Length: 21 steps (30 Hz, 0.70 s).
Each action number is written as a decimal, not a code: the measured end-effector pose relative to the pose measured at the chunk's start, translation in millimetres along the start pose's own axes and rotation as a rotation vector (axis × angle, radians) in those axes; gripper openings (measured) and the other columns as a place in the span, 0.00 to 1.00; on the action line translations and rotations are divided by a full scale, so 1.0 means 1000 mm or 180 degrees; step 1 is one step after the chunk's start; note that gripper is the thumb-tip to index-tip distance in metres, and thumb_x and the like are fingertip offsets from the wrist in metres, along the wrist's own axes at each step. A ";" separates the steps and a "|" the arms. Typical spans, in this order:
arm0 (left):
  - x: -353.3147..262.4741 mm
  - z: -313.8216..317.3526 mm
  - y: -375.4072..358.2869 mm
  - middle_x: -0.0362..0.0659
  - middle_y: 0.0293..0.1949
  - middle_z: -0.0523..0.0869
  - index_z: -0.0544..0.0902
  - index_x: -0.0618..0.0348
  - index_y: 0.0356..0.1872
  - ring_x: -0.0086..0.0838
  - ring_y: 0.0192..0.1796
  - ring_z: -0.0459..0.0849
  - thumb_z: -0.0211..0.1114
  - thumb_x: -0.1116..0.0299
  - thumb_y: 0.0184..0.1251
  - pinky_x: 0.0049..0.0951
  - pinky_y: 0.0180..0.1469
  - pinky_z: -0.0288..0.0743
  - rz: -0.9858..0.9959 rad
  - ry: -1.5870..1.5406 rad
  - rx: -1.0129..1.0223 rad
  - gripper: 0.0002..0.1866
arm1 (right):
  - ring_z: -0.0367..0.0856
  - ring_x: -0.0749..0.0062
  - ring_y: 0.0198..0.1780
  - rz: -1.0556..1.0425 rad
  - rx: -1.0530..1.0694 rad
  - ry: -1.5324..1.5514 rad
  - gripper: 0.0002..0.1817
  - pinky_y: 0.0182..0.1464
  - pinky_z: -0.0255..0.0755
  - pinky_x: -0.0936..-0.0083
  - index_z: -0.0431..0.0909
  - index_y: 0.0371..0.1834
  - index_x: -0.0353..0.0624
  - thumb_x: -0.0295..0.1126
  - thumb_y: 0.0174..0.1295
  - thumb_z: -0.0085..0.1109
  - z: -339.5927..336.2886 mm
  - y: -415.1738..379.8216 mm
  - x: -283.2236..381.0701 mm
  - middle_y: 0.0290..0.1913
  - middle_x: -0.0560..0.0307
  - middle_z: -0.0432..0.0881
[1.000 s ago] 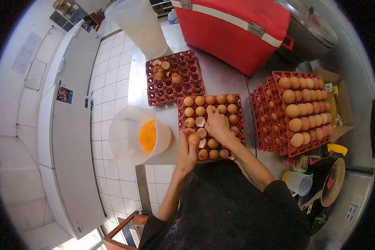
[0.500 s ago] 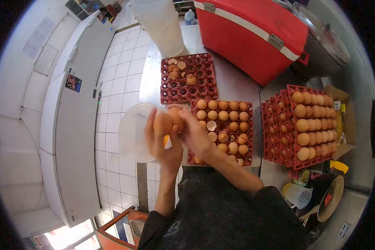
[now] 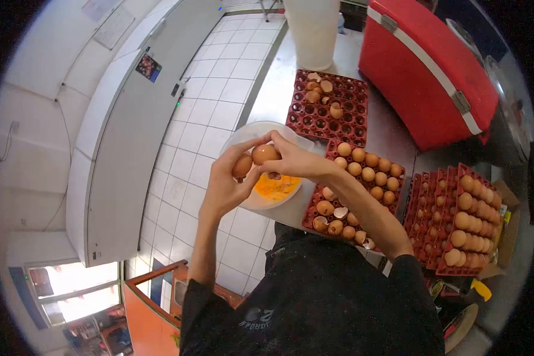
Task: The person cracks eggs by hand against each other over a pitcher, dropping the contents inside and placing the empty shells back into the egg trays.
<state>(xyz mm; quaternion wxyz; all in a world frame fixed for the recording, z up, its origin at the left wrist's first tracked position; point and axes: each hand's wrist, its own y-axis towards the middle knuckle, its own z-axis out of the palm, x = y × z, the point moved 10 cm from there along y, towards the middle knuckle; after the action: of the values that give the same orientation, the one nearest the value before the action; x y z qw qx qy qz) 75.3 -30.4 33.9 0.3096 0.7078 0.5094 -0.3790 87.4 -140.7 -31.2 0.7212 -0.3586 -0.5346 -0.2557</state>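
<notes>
Cooler (image 3: 424, 77) beyond egg tray (image 3: 313, 205); right forearm (image 3: 365, 204) across.

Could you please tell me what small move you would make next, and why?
I'd probably part the shell of the egg at the right hand right where it is: it sits over the plastic container, which already holds yellow liquid egg, while the left hand holds a second egg beside it.
</notes>
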 end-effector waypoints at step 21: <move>0.000 -0.009 0.026 0.54 0.47 0.90 0.83 0.60 0.59 0.43 0.47 0.92 0.73 0.76 0.59 0.36 0.50 0.85 0.1292 0.0979 -0.0324 0.24 | 0.78 0.32 0.58 -0.1561 -0.0252 -0.2555 0.23 0.62 0.73 0.51 0.60 0.60 0.27 0.29 0.67 0.53 0.005 0.031 0.033 0.60 0.27 0.69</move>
<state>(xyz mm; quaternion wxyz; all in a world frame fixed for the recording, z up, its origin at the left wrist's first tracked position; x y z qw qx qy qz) 101.8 -30.5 39.6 0.3335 0.8283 0.4164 -0.1709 117.4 -117.1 -6.6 0.3616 -0.3195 -0.8300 -0.2798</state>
